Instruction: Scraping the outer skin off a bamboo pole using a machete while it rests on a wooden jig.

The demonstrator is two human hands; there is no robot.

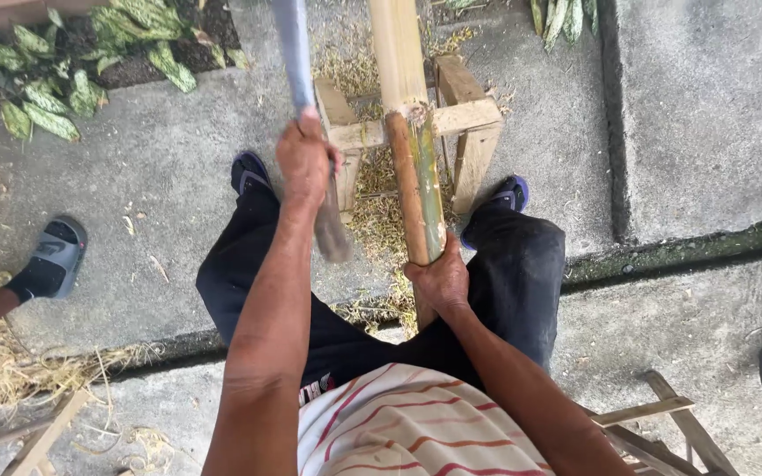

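Nearest the lens: one striped shirt [416,427], two bare forearms, two dark trouser legs. Left hand [304,160]: grip wrapped tight round the handle of one long blade [291,48], raised and blurred. Right hand [439,278]: grip closed round the lower end of one bamboo pole [412,132], partly stripped, green below, pale above. Pole resting across one small wooden stand [465,119] on the concrete floor [707,106], between two blue sandals. Shavings scattered beneath. At left edge, another person's foot [50,260] in a grey sandal.
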